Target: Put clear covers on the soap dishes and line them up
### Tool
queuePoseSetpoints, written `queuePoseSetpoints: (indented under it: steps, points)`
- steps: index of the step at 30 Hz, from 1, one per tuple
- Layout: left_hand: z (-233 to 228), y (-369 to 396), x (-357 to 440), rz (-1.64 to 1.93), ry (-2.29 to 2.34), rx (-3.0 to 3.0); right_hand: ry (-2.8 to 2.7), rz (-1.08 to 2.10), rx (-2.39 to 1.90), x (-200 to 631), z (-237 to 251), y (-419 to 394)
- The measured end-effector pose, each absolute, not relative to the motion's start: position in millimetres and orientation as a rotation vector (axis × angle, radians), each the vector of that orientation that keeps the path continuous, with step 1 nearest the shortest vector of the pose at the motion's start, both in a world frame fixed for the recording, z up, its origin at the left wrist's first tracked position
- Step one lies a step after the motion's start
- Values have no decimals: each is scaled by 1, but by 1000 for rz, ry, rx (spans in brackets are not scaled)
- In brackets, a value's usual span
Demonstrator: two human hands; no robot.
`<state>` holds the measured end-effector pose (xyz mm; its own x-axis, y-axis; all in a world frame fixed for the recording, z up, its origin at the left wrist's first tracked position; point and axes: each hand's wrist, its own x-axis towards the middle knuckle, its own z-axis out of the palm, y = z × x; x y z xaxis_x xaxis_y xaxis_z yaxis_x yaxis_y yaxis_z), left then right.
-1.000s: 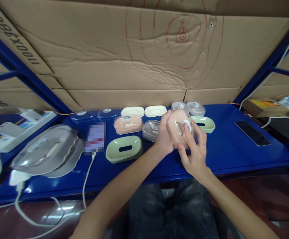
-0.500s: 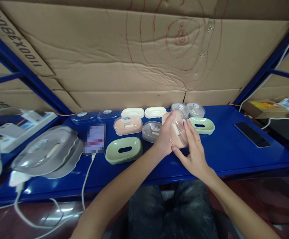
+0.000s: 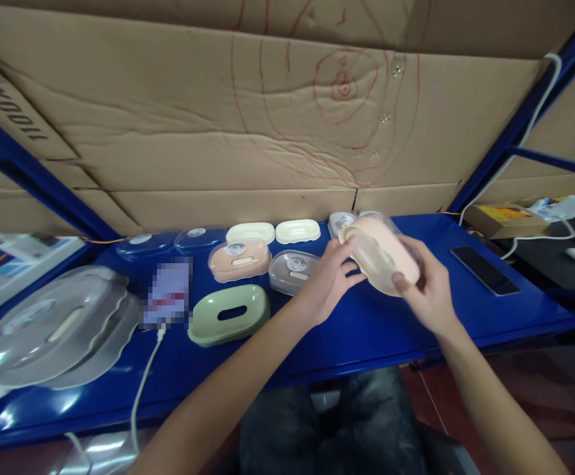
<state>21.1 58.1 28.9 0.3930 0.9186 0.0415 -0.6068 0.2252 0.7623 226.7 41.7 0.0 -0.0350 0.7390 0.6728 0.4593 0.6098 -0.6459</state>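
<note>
Both hands hold one pink soap box (image 3: 384,254) clear of the blue counter (image 3: 465,310), above its right-centre part. The left hand (image 3: 330,280) grips the box's left end, thumb on the upper rim, fingers (image 3: 354,274) curled beneath. The right hand (image 3: 428,287) clasps the right end, fingers wrapped over the far edge and thumb (image 3: 403,284) pressed on the near side. Both grasps are closed on the box; neither hand is free.

Judgement: the step in hand appears to be handling or checking the box in mid-air, possibly seating or parting its clear lid; motion blur hides whether the lid is on. The box is tilted, left end higher. The next move would call for a firm hold at both ends and a bare spot on the counter to set it down.

Just left of the hands sits a grey box (image 3: 295,270), touching nothing held. Further left lie another pink box (image 3: 239,258) and a green tray (image 3: 228,313). A phone (image 3: 484,278) lies to the right, well apart.
</note>
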Motion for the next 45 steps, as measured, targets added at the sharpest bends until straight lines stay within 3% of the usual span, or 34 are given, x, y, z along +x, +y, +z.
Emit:
queuePoseSetpoints:
  steps: [6, 11, 14, 20, 24, 37, 45]
  points:
    - [24, 57, 17, 1160, 643, 1213, -1359, 1028, -941, 253, 11, 38]
    - [26, 63, 10, 1178, 563, 1369, -1283, 1259, -926, 245, 21, 33]
    - [23, 69, 10, 1225, 580, 1351, -1360, 1115, -976, 244, 21, 34]
    - [35, 65, -3, 1160, 495, 1589, -1685, 325, -1019, 246, 24, 27]
    - [51, 55, -13, 1143, 574, 1856, -1917, 46, -952, 251, 31, 18]
    - [34, 55, 0, 1092, 616, 2104, -2052, -67, -984, 274, 25, 4]
    - [9, 55, 13, 1149, 790, 2287, -1720, -328, -1375, 349, 27, 75]
